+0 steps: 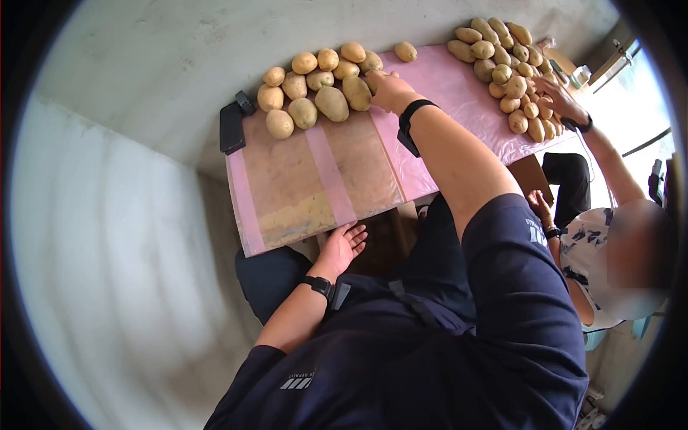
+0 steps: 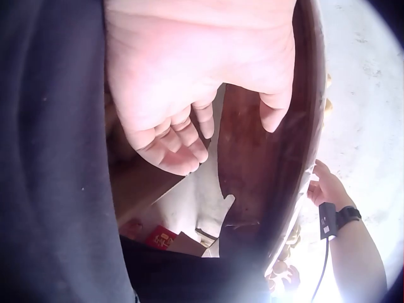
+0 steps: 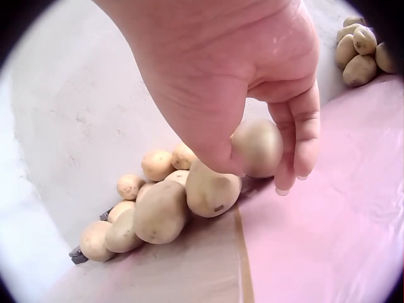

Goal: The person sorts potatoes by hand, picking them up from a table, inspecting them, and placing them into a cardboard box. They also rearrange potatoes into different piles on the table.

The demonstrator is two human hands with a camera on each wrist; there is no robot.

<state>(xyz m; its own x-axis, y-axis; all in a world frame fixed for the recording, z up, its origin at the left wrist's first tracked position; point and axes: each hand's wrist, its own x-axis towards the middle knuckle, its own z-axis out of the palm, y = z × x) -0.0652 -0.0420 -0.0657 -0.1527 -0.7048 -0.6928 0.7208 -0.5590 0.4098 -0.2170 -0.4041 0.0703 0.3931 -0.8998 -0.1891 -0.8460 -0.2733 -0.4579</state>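
Observation:
My right hand [image 1: 390,92] reaches over the back of the table, at the right end of a cluster of potatoes [image 1: 331,104]. In the right wrist view, a slightly blurred potato [image 3: 260,148] sits between its thumb and fingers, which pinch it. A larger potato [image 3: 211,189] with a dark spot lies just beside the thumb. Below the table's front edge, my left hand [image 1: 345,247] hangs near my lap, palm turned up. Its loosely curled fingers [image 2: 180,142] hold nothing in the left wrist view.
A bigger pile of potatoes [image 1: 502,64] covers the table's right end, where another person's hand [image 1: 560,102] touches it. One lone potato [image 1: 405,51] lies at the back edge. A black device [image 1: 232,129] stands at the left corner, and a wall [image 1: 165,57] runs behind.

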